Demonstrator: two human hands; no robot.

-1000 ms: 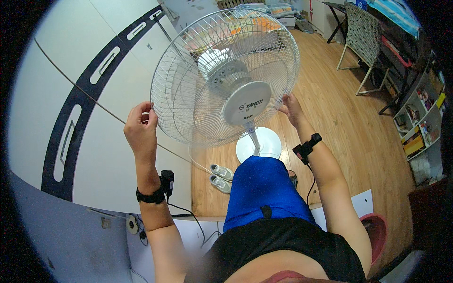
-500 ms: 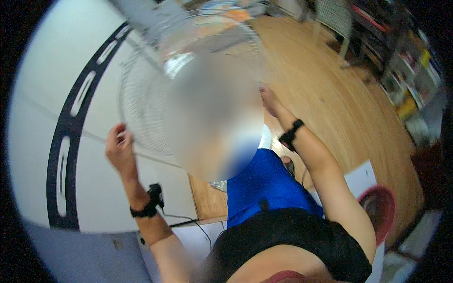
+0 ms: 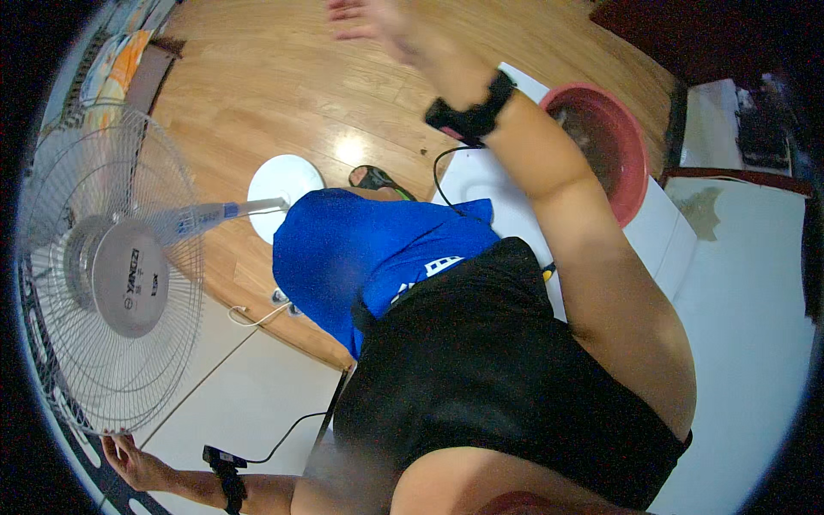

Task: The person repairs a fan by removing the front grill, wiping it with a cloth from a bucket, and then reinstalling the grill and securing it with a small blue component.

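Note:
A white pedestal fan stands at the left, its round wire grille (image 3: 176,352) toward me and a white disc (image 3: 129,279) at the centre. Its pole (image 3: 257,206) runs down to a round white base (image 3: 279,176) on the floor. My left hand (image 3: 137,463) is at the grille's lower rim, with the fingertips closed on the wire edge. At the top of the view my right hand (image 3: 378,26) is raised away from the fan, fingers spread, holding nothing. Both wrists wear black straps with a small device.
A pink basin (image 3: 631,146) stands on a white surface (image 3: 515,215) at my right. Below me are wooden floorboards (image 3: 257,69) and my foot in a dark sandal (image 3: 378,180). A white cord (image 3: 249,322) lies near the fan. White panels line the lower left.
The view has swung right, so the fan now appears further left. My right hand has come away from the fan. My left hand stays at the grille's rim.

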